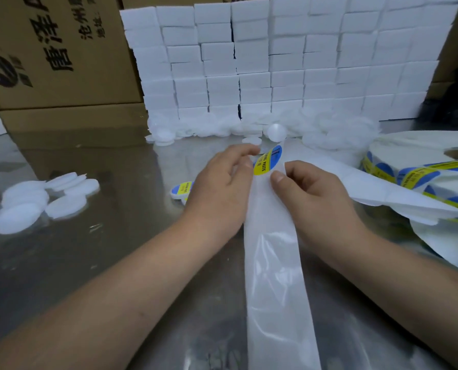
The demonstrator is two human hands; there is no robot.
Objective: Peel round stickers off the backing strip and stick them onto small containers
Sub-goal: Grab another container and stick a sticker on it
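Blue-yellow round sticker (pixel 267 160) half-peeled from white backing strip (pixel 276 263)

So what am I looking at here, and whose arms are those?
Those are a person's own arms. The camera sits on their head and looks down, so you see what they see. There is one picture only. The left hand pinches a round blue and yellow sticker and peels it off a long white strip, which the right hand holds down. On the shiny table lie small white containers, one already stickered, beside the left hand. At the right sits a big sticker roll. Behind stands a wall of white blocks and cardboard boxes.
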